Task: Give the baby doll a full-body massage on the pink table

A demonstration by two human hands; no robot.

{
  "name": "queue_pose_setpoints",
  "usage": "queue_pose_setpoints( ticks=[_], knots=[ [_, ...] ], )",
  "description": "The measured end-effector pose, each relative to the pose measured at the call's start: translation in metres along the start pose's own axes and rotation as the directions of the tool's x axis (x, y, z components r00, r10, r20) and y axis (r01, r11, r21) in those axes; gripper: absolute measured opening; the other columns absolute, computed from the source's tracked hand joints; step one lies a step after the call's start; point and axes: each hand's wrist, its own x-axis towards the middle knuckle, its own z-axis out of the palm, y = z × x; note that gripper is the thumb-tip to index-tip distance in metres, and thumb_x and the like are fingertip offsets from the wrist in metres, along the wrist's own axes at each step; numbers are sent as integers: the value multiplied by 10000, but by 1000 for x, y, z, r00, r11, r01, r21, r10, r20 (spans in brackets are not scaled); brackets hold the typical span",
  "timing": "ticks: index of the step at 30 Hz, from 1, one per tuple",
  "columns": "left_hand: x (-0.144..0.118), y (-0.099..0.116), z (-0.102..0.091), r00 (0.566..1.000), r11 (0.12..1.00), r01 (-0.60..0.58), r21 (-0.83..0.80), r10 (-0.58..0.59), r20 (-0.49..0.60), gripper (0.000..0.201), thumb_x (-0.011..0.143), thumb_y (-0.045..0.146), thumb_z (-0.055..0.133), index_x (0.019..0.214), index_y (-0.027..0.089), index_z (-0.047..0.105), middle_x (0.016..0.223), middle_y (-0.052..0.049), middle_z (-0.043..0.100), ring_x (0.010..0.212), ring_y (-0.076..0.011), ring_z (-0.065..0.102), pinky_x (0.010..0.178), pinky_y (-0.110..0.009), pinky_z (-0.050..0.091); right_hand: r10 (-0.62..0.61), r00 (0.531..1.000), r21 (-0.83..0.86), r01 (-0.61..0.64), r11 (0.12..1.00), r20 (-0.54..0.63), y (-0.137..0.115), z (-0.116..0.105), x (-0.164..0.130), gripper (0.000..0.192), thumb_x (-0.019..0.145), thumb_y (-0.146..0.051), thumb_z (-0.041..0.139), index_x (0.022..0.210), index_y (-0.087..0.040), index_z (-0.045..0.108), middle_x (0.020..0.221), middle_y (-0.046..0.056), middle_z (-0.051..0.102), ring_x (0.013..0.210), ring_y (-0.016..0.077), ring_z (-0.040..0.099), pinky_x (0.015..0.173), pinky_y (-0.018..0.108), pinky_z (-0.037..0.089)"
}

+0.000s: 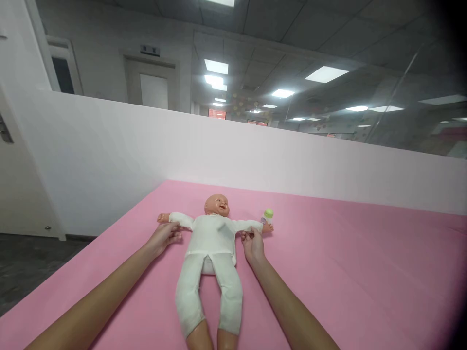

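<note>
A baby doll (211, 243) in a white one-piece suit lies on its back on a pink sheet (346, 272), arms spread, head pointing away from me. My left hand (165, 236) pinches the sleeve of the doll's arm on the left side. My right hand (253, 243) pinches the sleeve of the arm on the right side. A small baby bottle with a green cap (268, 216) stands just beyond the doll's hand on the right.
A white partition wall (146, 146) runs along the far edge of the pink surface. The surface's left edge drops to a dark floor (29, 267). Doors and ceiling lights show behind the partition.
</note>
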Motion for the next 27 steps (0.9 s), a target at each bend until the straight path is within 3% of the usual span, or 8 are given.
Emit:
queue_pose_setpoints(
  ticks=[5,9,13,16,19,22,27],
  knots=[
    [2,1,-12,998,998,59,8,-59,36,206,866,244,732,1031,120,728,1111,-173,760,699,-166,722,646,-265,625,-1,1000,52,1,999,7,4,1,4,199,753,-258,657,833,-248,475,634,-53,563,553,131,583,511,252,492],
    [-5,12,-8,986,991,120,57,-125,107,214,886,273,723,1041,127,742,1182,-188,743,809,-189,750,619,-224,601,12,1000,120,-12,993,0,7,2,7,230,749,-253,681,858,-245,479,647,-57,587,540,117,573,516,238,483],
    [-22,16,5,982,979,107,176,-132,135,300,847,354,760,1064,149,733,1030,-132,762,652,-142,689,585,-225,576,7,1000,194,-3,981,-18,7,8,7,236,733,-230,684,879,-237,498,645,-55,610,523,107,560,504,221,462],
    [-33,12,7,974,947,104,305,-160,163,469,805,507,762,1182,233,706,913,-77,741,639,-179,680,590,-288,581,-6,1000,214,11,977,-25,7,14,6,243,715,-213,681,891,-232,515,624,-58,607,494,97,533,483,209,435],
    [-39,8,1,979,890,-82,449,-13,204,592,780,591,746,1298,319,655,794,-56,716,614,-238,666,570,-339,543,-19,999,202,25,979,-33,9,14,9,237,709,-225,688,884,-236,528,620,-57,602,493,104,529,474,219,435],
    [-44,6,-4,963,830,-212,516,89,253,631,793,618,730,1346,331,630,692,-9,647,623,-230,613,587,-309,481,-33,999,169,39,985,-34,13,10,12,237,720,-252,695,886,-246,526,631,-58,591,512,114,539,486,236,458],
    [-67,7,6,868,649,-482,589,263,421,436,862,576,651,1193,305,734,659,-7,570,607,-205,507,585,-286,401,-68,998,60,67,996,17,14,2,14,234,767,-303,686,878,-253,486,641,-54,566,542,125,555,541,261,502]
  ],
)
